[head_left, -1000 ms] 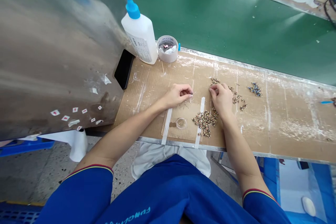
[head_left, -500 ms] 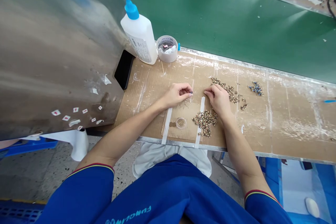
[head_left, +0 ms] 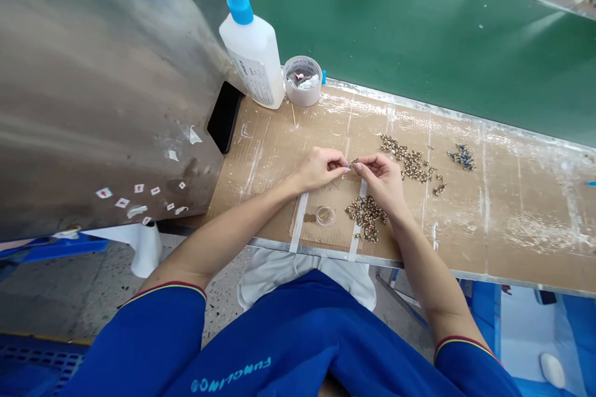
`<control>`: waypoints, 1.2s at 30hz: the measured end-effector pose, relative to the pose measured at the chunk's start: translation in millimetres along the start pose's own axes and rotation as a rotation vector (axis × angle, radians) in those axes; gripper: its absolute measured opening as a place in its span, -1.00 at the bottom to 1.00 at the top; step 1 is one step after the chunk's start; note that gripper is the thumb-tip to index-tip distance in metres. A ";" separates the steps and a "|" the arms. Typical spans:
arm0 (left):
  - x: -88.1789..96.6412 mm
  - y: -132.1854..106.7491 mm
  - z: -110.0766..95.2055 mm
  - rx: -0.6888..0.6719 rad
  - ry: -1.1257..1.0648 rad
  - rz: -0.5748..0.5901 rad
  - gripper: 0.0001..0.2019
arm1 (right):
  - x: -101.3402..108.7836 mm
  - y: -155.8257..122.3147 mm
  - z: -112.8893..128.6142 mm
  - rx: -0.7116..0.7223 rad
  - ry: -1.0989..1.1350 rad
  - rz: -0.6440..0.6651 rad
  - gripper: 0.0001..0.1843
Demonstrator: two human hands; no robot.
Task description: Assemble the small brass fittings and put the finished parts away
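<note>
My left hand (head_left: 321,169) is closed in a pinch above the cardboard, with a tiny blue piece (head_left: 348,166) at its fingertips. Almost touching it, my right hand (head_left: 382,181) pinches a small gold-coloured piece (head_left: 354,162) between thumb and forefinger. Whether the two pieces touch, I cannot tell. Just below the right hand lies a pile of small gold-coloured pieces (head_left: 367,216). A second gold-coloured pile (head_left: 412,163) spreads behind that hand, and a smaller pile of blue and gold pieces (head_left: 462,157) sits farther right. A small clear round dish (head_left: 325,216) stands below my left hand.
A white bottle with a blue nozzle (head_left: 254,59) and a tape roll holding scraps (head_left: 303,94) stand at the back left. A black phone (head_left: 224,118) leans by the metal panel (head_left: 116,87). Beyond the cardboard-covered bench (head_left: 521,198) runs a green surface (head_left: 395,31).
My right hand has moved left from beside the far gold-coloured pile to meet my left hand's fingertips. A gold-coloured piece now shows in its pinch. The whole view has shifted slightly.
</note>
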State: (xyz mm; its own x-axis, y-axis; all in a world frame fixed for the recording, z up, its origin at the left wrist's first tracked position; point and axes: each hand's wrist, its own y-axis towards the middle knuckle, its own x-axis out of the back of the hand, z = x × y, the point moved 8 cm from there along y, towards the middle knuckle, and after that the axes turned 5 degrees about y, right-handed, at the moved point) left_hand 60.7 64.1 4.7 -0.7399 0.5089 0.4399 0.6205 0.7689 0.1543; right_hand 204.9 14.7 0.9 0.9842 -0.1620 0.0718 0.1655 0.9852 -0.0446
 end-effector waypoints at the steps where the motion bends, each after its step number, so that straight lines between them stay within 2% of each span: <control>1: 0.0 0.1 0.9 -0.001 0.017 -0.008 -0.90 | -0.6 -0.1 -1.5 0.003 -0.004 0.002 -0.62; 5: 0.8 0.4 2.7 -0.011 0.067 -0.028 -0.88 | -3.6 -1.8 -4.0 0.025 -0.044 0.024 -0.65; 14: -3.0 -0.5 3.7 -0.066 0.150 0.027 -0.88 | -5.6 -3.9 -4.7 0.027 -0.132 0.092 -0.73; 21: -11.0 -2.1 3.2 -0.144 0.241 0.098 -0.85 | -10.3 -3.7 -1.0 0.038 -0.189 0.227 -0.78; 25: -13.0 -2.4 2.9 -0.130 0.206 0.132 -0.83 | -13.3 -1.1 -2.8 0.017 -0.224 0.302 -0.80; 27: -11.8 -1.9 3.9 -0.091 0.174 0.128 -0.82 | -15.3 -0.8 -5.0 0.011 -0.234 0.299 -0.83; 32: -8.6 -1.2 6.3 -0.013 0.136 0.128 -0.82 | -17.1 -4.0 -5.8 0.055 -0.308 0.187 -0.91; 36: -8.6 -1.4 4.5 -0.042 0.157 0.154 -0.81 | -19.4 -5.3 -5.1 0.073 -0.331 0.228 -0.91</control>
State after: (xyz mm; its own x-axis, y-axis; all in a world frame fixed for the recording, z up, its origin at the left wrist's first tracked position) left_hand 65.0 60.4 -3.3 -0.5881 0.5503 0.5927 0.7359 0.6681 0.1100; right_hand 185.2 12.3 -5.3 0.9195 0.0761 0.3856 -0.0713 0.9971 -0.0266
